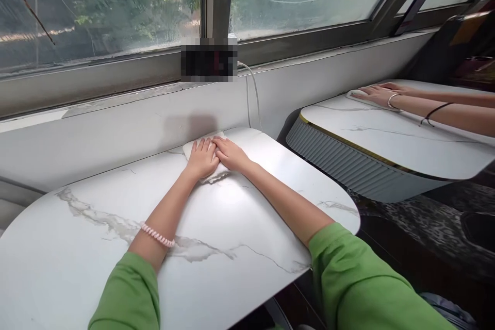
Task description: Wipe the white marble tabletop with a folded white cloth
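My left hand (201,158) and my right hand (230,153) lie side by side, palms down, on a white cloth (215,175) near the far edge of a white marble table (96,247). The fingers of both hands are stretched flat and pressed on the cloth, fingertips pointing toward the wall. The cloth is mostly hidden under the hands; only its far corner and near edge show. My sleeves are green, and a pink coiled band (157,235) sits on my left forearm.
A wall and window sill run behind the table, with a white cable (253,87) hanging down. To the right stands a second marble table (386,134), where another person's hands (377,94) press a white cloth. A dark gap separates the tables.
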`<state>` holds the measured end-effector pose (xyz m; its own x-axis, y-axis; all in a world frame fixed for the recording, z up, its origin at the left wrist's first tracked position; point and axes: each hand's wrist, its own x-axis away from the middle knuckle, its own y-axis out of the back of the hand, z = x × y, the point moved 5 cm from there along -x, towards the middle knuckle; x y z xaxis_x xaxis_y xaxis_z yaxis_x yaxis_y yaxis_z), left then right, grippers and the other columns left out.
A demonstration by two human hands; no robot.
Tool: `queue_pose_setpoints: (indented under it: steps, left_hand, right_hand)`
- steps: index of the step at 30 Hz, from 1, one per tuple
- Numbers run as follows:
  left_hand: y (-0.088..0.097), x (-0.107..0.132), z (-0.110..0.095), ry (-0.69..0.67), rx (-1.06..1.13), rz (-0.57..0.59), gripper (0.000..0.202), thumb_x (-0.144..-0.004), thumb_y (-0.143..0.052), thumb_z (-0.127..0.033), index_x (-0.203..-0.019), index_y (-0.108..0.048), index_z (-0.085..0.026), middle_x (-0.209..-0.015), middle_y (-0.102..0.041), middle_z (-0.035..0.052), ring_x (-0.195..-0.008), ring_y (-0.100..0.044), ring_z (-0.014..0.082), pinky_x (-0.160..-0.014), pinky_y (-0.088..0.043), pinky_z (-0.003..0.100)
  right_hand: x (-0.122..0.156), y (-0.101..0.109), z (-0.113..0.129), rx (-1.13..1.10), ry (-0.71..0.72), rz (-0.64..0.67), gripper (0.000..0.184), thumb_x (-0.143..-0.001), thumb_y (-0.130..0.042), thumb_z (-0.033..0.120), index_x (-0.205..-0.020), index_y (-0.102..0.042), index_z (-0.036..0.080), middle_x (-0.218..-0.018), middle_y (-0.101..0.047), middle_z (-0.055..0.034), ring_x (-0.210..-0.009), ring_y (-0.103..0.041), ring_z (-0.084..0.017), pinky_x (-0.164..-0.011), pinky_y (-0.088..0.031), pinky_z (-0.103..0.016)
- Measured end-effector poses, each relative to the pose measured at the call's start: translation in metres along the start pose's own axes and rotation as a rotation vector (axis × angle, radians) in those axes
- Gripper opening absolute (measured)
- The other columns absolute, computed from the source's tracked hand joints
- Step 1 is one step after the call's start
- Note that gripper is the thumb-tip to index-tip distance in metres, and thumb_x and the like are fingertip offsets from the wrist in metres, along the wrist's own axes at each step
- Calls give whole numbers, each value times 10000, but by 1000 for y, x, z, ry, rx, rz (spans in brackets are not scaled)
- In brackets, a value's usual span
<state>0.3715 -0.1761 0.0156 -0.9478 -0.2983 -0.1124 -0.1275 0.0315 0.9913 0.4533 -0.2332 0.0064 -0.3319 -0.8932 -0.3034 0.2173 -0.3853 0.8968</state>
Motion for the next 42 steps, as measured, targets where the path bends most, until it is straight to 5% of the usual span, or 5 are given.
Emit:
queue_pose_setpoints:
  steps: [14,22,27,37,42]
  left_hand:
    - [14,149,-106,-198,20,41,587,-925,-334,-345,-1421,-307,-33,-1501,-233,212,-1392,-169,364,-1119,-125,557]
    - [23,174,-124,-205,52,91,548,-912,-374,-326,-1371,-375,-27,-1486,-249,242,-1390,-154,381,-1114,-147,575]
    - [22,160,-107,-126,83,39,477,-898,-394,-276,-1347,-426,-116,-1490,-286,189,-1381,-222,345,-1118,-177,544]
    - [11,96,-14,199,29,-85,548,-922,-347,-331,-1411,-354,-83,-1503,-290,127,-1396,-205,295,-1150,-145,445]
    - [18,62,21,159,-16,-177,453,-910,-389,-301,-1301,-471,-87,-1390,-460,136,-1294,-383,263,-1095,-253,395]
  right_hand:
    - [164,62,80,46,201,-25,311,-848,-410,268,-1082,-558,125,-985,-605,-137,-893,-530,-269,-823,-443,-450]
    - [199,50,86,-17,213,-20,478,-925,-322,286,-1370,-349,115,-1442,-372,-169,-1359,-298,-282,-1084,-327,-507]
    - [183,32,73,-28,130,19,533,-959,-234,307,-1466,-214,145,-1497,-320,-129,-1399,-241,-226,-1134,-274,-485]
    - [63,-3,62,-32,109,47,527,-916,-264,268,-1394,-360,67,-1459,-383,-148,-1380,-287,-231,-1150,-242,-440]
    - [14,-17,55,37,101,-18,475,-892,-275,196,-1290,-474,31,-1398,-453,-178,-1340,-343,-249,-1126,-263,-421]
